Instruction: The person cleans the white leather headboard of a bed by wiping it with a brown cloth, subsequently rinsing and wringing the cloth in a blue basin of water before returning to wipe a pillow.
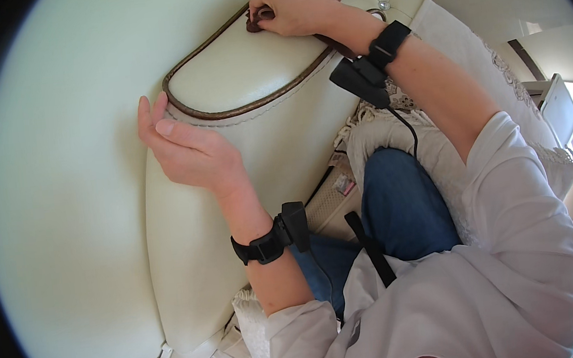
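Note:
The padded armrest (249, 73) of a cream leather-look sofa has dark brown piping (237, 112) around its top panel. At the far part of this panel, my right hand (294, 7) grips a crumpled dark brown cloth (260, 19) against the surface. More of the cloth shows behind the knuckles, and my hand hides the rest. My left hand (195, 154) holds nothing and has its fingers apart. It is at the rounded front end of the armrest, with fingertips near the piping; whether they touch it I cannot tell.
A pale wall (61, 176) runs along the armrest's left side. Button-tufted backrest (384, 5) rises at the top right. A light fringed throw (461, 45) covers the backrest and seat beside my jeans-clad knee (404, 203). Black wrist devices (294, 225) trail thin cables.

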A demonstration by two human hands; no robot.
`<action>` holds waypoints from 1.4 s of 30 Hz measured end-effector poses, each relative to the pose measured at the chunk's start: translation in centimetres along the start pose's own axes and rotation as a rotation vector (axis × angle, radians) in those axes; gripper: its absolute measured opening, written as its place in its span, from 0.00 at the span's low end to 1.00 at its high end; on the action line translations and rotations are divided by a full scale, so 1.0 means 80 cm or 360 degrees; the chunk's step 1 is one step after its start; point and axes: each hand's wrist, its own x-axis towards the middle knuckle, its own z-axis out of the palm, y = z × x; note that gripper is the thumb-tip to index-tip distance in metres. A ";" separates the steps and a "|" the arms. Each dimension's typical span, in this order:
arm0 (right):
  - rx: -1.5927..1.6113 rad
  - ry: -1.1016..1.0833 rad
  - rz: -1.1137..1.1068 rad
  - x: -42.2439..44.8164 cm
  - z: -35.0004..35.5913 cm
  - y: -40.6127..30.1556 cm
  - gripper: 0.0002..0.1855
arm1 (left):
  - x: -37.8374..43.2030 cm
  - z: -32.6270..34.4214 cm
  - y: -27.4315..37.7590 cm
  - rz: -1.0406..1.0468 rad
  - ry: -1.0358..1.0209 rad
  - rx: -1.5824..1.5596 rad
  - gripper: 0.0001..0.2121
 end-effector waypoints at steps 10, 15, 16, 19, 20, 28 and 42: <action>-0.0038 -0.0173 0.0043 0.001 -0.005 -0.016 0.08 | -0.001 -0.001 0.009 -0.0173 -0.0051 -0.0006 0.22; -0.0044 -0.0245 0.0143 0.010 0.006 -0.012 0.09 | -0.001 0.000 0.002 -0.0170 -0.0055 -0.0001 0.22; 0.0035 -0.0258 0.0073 0.005 0.001 -0.015 0.09 | -0.001 -0.002 -0.002 -0.0169 -0.0051 0.0021 0.22; 0.0113 -0.0383 -0.0051 -0.028 -0.034 -0.023 0.10 | -0.001 -0.003 -0.008 -0.0109 -0.0021 0.0043 0.20; 0.0107 -0.0386 -0.0056 -0.026 -0.034 -0.023 0.10 | 0.000 -0.002 -0.008 -0.0036 0.0000 0.0032 0.18; -0.0252 -0.0423 0.0195 0.045 0.010 -0.005 0.11 | -0.002 0.004 -0.002 -0.0082 -0.0009 -0.0028 0.18; -0.0257 -0.0452 0.0186 0.025 -0.010 -0.009 0.10 | -0.001 0.000 -0.002 -0.0100 0.0055 -0.0030 0.18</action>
